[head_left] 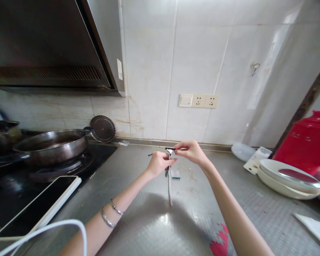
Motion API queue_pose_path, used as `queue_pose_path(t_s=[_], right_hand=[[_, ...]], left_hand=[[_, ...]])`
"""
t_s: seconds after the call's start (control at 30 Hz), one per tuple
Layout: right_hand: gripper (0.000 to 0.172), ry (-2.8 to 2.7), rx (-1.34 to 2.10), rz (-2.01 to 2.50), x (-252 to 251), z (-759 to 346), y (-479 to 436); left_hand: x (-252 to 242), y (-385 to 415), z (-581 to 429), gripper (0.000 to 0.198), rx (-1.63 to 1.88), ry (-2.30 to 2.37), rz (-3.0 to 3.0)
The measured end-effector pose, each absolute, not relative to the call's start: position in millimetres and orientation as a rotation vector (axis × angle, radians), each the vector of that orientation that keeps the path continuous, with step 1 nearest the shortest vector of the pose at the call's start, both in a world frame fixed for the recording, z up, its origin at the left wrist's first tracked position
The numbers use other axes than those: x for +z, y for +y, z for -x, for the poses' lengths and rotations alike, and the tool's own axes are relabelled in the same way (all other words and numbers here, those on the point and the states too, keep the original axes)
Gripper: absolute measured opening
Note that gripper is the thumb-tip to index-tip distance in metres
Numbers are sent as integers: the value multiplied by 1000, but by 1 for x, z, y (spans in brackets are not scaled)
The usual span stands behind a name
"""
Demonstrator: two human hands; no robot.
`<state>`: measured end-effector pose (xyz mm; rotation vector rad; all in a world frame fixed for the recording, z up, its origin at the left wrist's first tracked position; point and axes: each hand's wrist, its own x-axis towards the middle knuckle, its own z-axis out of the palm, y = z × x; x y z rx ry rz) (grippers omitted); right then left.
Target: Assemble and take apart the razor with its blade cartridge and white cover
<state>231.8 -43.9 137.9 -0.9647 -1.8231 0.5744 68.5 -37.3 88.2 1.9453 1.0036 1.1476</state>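
Observation:
Both hands are raised over the steel counter (149, 220), holding a slim silver tool (170, 185) with a long handle that hangs down and a short dark crossbar at its top; it looks like a razor. My left hand (158, 164) is closed around the tool just below the crossbar. My right hand (190, 150) pinches the right end of the crossbar with fingertips. A small clear packet with a teal piece (175, 175) lies on the counter behind the handle.
A steel wok (52, 144) sits on the black stove at left, with a round lid (104, 128) against the wall. A tablet (40, 204) and white cable (66, 224) lie front left. Stacked white plates (285, 176) and a red jug (308, 142) stand at right.

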Motion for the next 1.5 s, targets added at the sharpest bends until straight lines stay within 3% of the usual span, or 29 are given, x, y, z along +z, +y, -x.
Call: queue_pose_path(t_s=[1.5], right_hand=[[13,-1829,692,956,147,-236,-52]], left_hand=[[94,-45,-71,39,1207,1020,-2027]])
